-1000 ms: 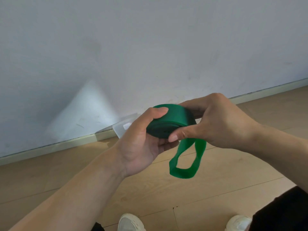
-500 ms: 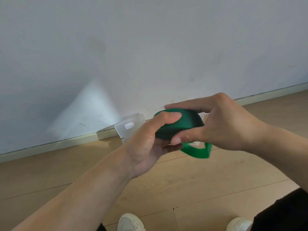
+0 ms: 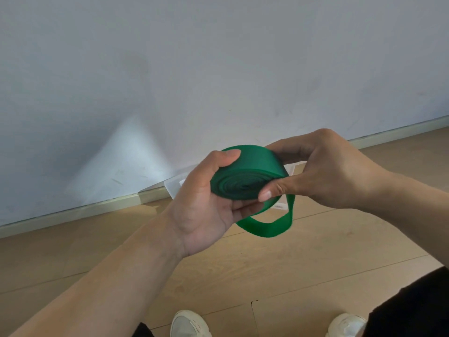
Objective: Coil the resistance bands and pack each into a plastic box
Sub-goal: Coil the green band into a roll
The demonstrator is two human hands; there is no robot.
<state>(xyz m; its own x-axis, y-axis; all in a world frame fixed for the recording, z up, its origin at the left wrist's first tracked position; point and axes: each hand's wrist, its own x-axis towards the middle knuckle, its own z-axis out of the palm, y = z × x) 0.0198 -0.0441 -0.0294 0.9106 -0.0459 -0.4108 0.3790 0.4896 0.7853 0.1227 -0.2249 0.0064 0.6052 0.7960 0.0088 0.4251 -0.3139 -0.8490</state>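
The left hand point(image 3: 206, 210) cups a green band point(image 3: 250, 176) that is rolled into a thick flat coil, thumb pressed on the coil's upper rim and the other fingers curled beneath it, mostly hidden by the roll. The right hand point(image 3: 328, 171) grasps the same coil from the opposite side, its thumb tip against the near edge and its fingers wrapped over the far rim, where only the knuckles show. The spiral layers of the coil face the camera. A loose tail of the band hangs below the roll in an open loop, slightly blurred, in the air above the floor point(image 3: 267, 271).

Behind the hands, at the foot of the wall point(image 3: 218, 69), sits a clear plastic box point(image 3: 173, 187); the hands and coil cover most of it, so only a pale corner at the left and a sliver at the right can be seen, and its contents cannot be made out. A skirting board point(image 3: 85, 210) runs along the floor's far edge. Two white shoes point(image 3: 188, 324) are cut off by the bottom edge of the view, and a dark garment point(image 3: 413, 310) fills the lower right corner.
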